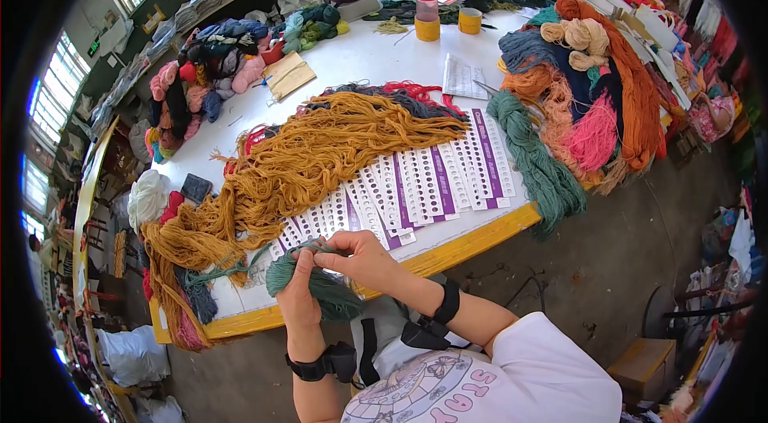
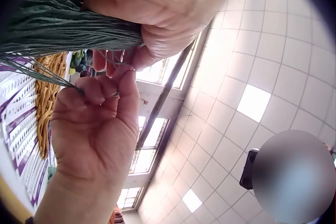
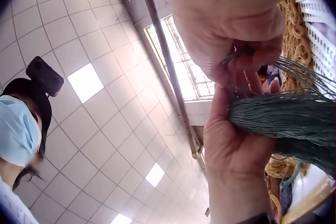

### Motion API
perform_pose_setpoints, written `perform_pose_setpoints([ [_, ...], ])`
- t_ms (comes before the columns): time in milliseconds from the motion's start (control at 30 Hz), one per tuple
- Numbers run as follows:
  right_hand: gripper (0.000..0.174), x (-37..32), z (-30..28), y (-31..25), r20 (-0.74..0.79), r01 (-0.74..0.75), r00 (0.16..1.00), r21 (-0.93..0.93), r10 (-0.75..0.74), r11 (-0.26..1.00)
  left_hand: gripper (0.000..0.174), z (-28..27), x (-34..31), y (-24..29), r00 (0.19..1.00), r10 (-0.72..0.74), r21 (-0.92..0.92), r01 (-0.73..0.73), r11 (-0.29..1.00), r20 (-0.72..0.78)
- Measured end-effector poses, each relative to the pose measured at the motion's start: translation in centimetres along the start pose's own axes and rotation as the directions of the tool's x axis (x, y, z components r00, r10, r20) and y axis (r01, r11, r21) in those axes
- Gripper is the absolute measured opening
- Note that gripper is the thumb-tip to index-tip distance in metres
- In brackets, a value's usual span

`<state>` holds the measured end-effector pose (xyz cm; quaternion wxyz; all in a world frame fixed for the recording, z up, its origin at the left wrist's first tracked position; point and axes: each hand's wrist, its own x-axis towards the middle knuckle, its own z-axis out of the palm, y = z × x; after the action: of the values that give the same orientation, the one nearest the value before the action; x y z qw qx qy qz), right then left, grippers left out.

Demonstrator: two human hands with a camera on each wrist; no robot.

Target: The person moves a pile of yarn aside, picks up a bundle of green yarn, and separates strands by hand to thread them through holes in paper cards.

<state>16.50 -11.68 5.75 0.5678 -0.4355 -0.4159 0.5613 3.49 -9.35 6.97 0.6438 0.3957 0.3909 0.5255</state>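
Observation:
A green yarn hank (image 1: 330, 293) hangs from my left hand (image 1: 298, 293) in front of the table edge. In the right wrist view, the left hand (image 3: 239, 150) grips the thick bundle of green strands (image 3: 294, 121) between thumb and fingers. My right hand (image 1: 360, 257) meets it at the top of the hank. The left wrist view shows the right hand (image 2: 97, 124) with curled fingers pinching a few thin green strands (image 2: 44, 74) drawn apart from the bundle. Both thumbs are close together near the strand ends.
Mustard yarn (image 1: 320, 151) lies heaped across the white table (image 1: 384, 63). Purple-and-white shade cards (image 1: 408, 183) with punched holes fan out beside it. A green skein (image 1: 536, 159) hangs over the yellow table edge (image 1: 472, 239), next to orange and pink yarn (image 1: 592, 135).

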Motion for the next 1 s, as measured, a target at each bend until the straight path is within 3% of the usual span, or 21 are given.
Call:
perform_pose_setpoints([
  [333,0.017,0.0,0.0,0.0,-0.002,0.055,0.998,0.018,-0.055,0.998,0.013,0.7,-0.5,0.7,0.999,-0.049,-0.040,0.049,0.998,0.007],
  [433,0.016,-0.2,0.1,-0.1,-0.014,0.108,0.994,-0.048,-0.109,0.993,0.016,0.1,-0.4,-0.2,0.999,0.015,-0.038,-0.014,0.999,0.044],
  [533,0.016,-0.6,0.3,-0.3,-0.077,0.288,0.943,-0.296,-0.323,0.911,0.018,0.2,-0.4,-0.1,1.000,0.010,0.026,-0.010,1.000,-0.002],
  [633,0.016,-0.8,0.3,-0.9,-0.113,0.284,0.928,-0.408,-0.356,0.868,0.022,-0.8,-0.4,0.1,0.992,-0.108,-0.041,0.106,0.994,-0.057],
  [667,0.016,-0.8,0.2,-1.4,-0.153,0.214,0.962,-0.085,-0.225,0.973,0.024,-2.0,-0.4,0.3,0.991,-0.131,-0.208,0.135,0.969,0.033],
  [700,0.016,-0.7,-0.1,-2.0,-0.145,0.119,0.986,0.246,-0.085,0.962,0.027,-3.8,-0.2,0.5,0.983,-0.135,-0.367,0.172,0.914,0.126],
  [733,0.017,-0.5,-0.6,-2.6,-0.091,0.009,0.995,0.547,0.049,0.837,0.030,-6.0,0.0,0.9,0.972,-0.104,-0.579,0.211,0.787,0.212],
  [767,0.017,0.4,-2.4,-1.4,0.018,-0.049,0.998,0.777,0.056,0.628,0.031,-8.6,0.1,1.2,0.977,-0.060,-0.666,0.185,0.723,0.206],
  [800,0.015,1.0,-4.0,0.1,-0.041,-0.011,0.997,0.767,0.066,0.641,0.032,-11.9,0.1,1.5,0.981,-0.018,-0.745,0.158,0.649,0.193],
  [833,0.012,1.5,-7.0,0.3,0.074,-0.125,0.988,0.892,0.133,0.435,0.034,-16.3,-0.1,1.5,0.996,-0.010,-0.789,0.073,0.610,0.084],
  [867,0.013,1.9,-10.2,0.2,0.088,-0.169,0.971,0.911,0.224,0.377,0.034,-21.1,-0.8,1.7,1.000,-0.002,-0.776,-0.012,0.630,-0.017],
  [933,0.021,2.6,-19.2,1.0,-0.064,-0.065,0.979,0.799,0.192,0.597,0.034,-31.1,-3.2,2.4,0.963,-0.056,-0.731,-0.160,0.663,-0.262],
  [967,0.022,2.5,-23.0,-0.4,-0.359,0.141,0.919,0.681,0.160,0.718,0.034,-33.6,-5.0,3.4,0.920,-0.062,-0.691,-0.246,0.680,-0.388],
  [1000,0.023,2.2,-26.2,-3.3,-0.634,0.316,0.773,0.389,0.003,0.866,0.034,-36.2,-6.5,4.2,0.837,-0.069,-0.626,-0.349,0.697,-0.543],
])
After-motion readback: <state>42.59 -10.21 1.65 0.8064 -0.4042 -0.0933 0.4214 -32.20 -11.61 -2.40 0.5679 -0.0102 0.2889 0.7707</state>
